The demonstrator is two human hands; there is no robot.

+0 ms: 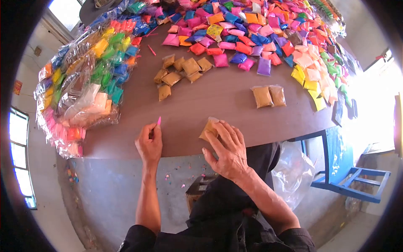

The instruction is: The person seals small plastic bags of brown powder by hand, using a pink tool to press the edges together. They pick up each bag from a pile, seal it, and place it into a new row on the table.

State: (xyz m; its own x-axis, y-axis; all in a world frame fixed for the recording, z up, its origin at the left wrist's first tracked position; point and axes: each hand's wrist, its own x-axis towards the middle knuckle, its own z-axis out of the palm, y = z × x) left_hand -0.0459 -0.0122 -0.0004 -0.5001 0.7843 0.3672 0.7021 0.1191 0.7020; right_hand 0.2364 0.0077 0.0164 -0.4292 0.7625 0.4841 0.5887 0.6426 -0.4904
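My left hand (150, 142) is closed, pinching a thin pink pointed piece (159, 121) that sticks up past the thumb and forefinger, just over the table's near edge. My right hand (228, 152) lies over a small brown packet (207, 131) in clear film. Its fingers are spread across the packet and the thumb stands apart from it; the fingers cover the packet's right side. Two similar brown packets (263, 97) lie side by side to the right. A loose group of several brown packets (172, 78) is farther back on the left.
The brown table (138, 101) carries a large heap of colourful packets (235, 31) at the back and right. Clear bags of coloured packets (90, 80) pile up on the left. Pink sticks (151, 50) lie near the back. Beyond the right edge are a blue chair (339, 157) and a clear plastic bag (292, 172).
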